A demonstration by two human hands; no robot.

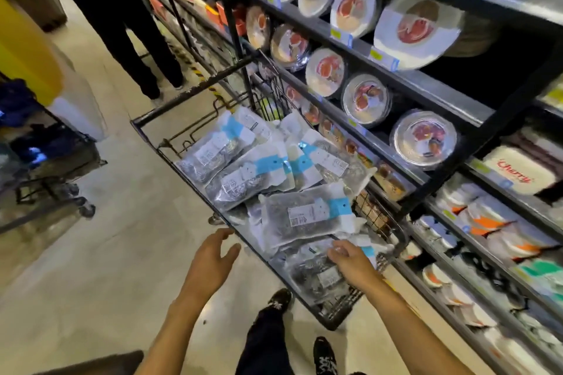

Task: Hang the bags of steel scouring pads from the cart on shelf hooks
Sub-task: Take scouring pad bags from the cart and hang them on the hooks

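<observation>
The bags of steel scouring pads (274, 179) lie heaped flat in the cart (146, 123). The nearest bag (313, 274) sits under the right hand (353, 262), whose fingers (336, 248) curl down and seem to pinch its upper edge, while the left hand (210, 259) hovers spread and empty just beside the cart's rim. The lift goes best gripping the bag's stiff carded top, so one bag comes away alone, ready for a hook; none shows on the shelf (426, 85) alongside.

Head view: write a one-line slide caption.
Right hand touches the nearest scouring-pad bag in the cart; left hand open beside its rim.
</observation>
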